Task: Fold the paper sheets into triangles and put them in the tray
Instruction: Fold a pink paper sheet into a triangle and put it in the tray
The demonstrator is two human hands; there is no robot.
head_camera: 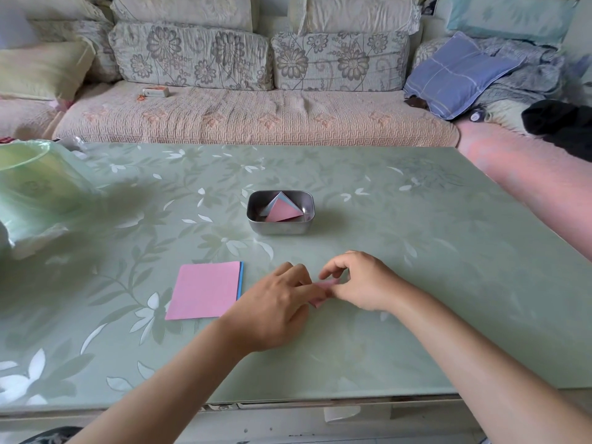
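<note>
A pale green glass-topped table with a leaf pattern [416,251] stands before a floral-cushioned sofa [256,116]. A translucent green plastic bag [38,187] sits at the table's far left. A blue checked pillow [455,75] and a small white box [156,91] lie on the sofa.

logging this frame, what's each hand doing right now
left hand: holding the pink paper
right hand: pinching the same pink paper

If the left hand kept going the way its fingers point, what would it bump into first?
Probably the small pink paper right at the left hand's fingertips, with the right hand just behind it, though depth is unclear.
</note>
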